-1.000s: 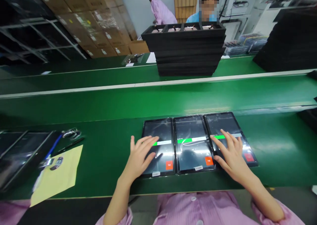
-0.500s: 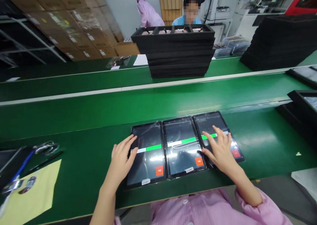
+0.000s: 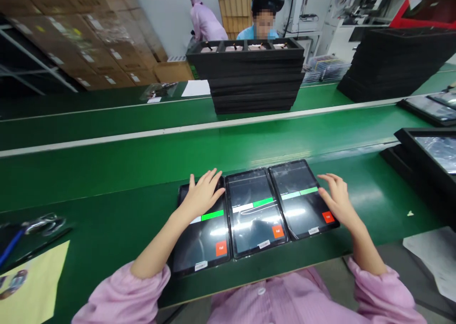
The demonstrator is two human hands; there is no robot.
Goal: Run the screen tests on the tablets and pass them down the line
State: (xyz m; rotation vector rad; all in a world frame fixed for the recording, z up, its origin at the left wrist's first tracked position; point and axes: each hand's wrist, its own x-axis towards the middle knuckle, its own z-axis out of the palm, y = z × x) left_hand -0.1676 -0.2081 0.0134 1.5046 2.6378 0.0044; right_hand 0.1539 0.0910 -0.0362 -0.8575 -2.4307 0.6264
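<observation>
Three black tablets lie side by side on the green bench in front of me: a left tablet (image 3: 208, 236), a middle tablet (image 3: 254, 212) and a right tablet (image 3: 302, 198). Each screen shows a green and white bar and an orange or red button. My left hand (image 3: 201, 195) rests flat with spread fingers on the upper part of the left tablet. With fingers apart and slightly curled, my right hand (image 3: 337, 200) sits at the right edge of the right tablet. Neither hand holds anything.
A tall stack of black trays (image 3: 252, 74) stands across the conveyor, with a person seated behind it. More black trays (image 3: 395, 62) and trays with screens (image 3: 432, 150) are at the right. A yellow sheet (image 3: 30, 293), pens and clips lie at the left.
My left hand slid up to the top of the left tablet. My right hand moved off the right tablet's screen to its right edge. The view shifted to the right.
</observation>
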